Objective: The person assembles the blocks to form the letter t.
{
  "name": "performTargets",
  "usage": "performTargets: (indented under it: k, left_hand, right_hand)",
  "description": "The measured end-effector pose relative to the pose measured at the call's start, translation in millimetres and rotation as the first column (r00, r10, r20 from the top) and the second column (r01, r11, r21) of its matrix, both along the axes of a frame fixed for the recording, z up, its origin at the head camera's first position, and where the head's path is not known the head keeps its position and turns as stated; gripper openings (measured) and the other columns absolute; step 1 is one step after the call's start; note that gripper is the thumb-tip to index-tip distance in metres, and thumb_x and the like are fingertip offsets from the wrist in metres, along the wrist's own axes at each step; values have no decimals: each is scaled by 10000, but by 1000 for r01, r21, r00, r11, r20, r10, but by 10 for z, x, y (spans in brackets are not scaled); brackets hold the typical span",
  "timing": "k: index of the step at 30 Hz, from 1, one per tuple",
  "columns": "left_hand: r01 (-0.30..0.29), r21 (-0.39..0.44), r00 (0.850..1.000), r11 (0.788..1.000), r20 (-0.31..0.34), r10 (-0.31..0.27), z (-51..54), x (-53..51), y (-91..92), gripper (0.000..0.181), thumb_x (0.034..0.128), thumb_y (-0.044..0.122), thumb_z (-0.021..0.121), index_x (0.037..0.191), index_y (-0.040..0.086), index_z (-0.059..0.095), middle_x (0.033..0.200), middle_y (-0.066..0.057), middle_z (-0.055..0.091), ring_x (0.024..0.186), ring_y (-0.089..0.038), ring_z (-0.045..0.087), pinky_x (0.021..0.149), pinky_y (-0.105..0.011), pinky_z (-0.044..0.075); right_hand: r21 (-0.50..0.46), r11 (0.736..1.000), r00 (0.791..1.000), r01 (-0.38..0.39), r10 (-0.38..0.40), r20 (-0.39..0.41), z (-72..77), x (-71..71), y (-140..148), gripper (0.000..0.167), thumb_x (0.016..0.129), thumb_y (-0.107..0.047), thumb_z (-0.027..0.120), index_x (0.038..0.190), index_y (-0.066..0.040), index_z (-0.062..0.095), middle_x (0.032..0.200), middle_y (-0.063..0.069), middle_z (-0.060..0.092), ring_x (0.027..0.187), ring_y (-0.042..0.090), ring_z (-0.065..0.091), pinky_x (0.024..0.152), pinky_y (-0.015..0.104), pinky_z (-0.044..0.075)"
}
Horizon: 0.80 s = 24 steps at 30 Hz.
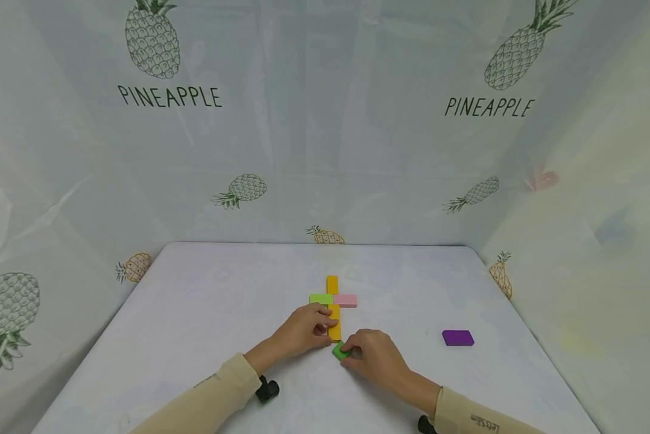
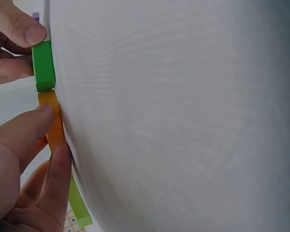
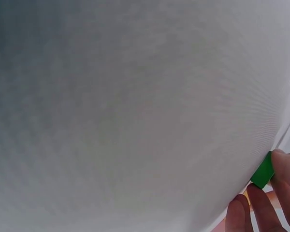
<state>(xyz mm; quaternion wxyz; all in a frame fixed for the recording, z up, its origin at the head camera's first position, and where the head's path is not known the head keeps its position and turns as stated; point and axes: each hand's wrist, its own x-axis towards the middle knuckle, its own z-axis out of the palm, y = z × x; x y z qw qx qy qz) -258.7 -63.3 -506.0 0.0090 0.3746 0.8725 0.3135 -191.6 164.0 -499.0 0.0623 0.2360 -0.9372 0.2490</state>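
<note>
Flat coloured blocks form a cross on the white table. A yellow block [image 1: 332, 284] points to the back, a light green block [image 1: 321, 298] lies left, a pink block [image 1: 345, 301] right, and a second yellow block [image 1: 335, 331] runs toward the front. My left hand [image 1: 303, 330] holds this front yellow block between thumb and fingers, covering part of it. Between its thumb and fingers my right hand [image 1: 378, 357] pinches a green block [image 1: 339, 351], which sits askew by the yellow block's front end. In the left wrist view the green block [image 2: 44, 66] nearly meets the yellow one [image 2: 55, 130].
Off to the right a purple block [image 1: 457, 338] lies on the table [image 1: 222, 283]. A pineapple-printed curtain [image 1: 325, 138] hangs behind and along both sides. Black wrist devices [image 1: 268, 390] show under the sleeves.
</note>
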Motion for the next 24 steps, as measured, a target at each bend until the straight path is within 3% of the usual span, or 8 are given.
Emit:
performTargets:
  k: [14,19,24]
  left_hand:
    - [-2,-11,1000,1000,-11,2,13,5,-9,387,896,124,873,1259,30,778,1364,-160,653,912,-57,682,846,-212,566]
    - [0,-9,1000,1000,-4,0,18,5,-10,392,900,123,870,1267,25,773,1371,-164,651,915,-72,687,845,-213,570]
    - [4,-9,1000,1000,-2,-4,9,-6,-7,392,907,128,864,1275,31,771,1375,-161,649,925,-79,693,855,-213,572]
  right_hand:
    - [-11,1000,999,-17,17,30,33,-15,-11,167,792,-187,957,914,-179,843,857,-108,745,772,6,609,701,211,522]
    - [-34,999,995,-40,43,90,87,-12,13,198,801,-165,946,969,-159,841,905,-87,738,774,56,594,691,207,507]
    - [-84,993,984,-79,91,154,149,-3,97,298,814,-139,935,1090,-143,824,1032,-53,753,874,109,652,770,248,576]
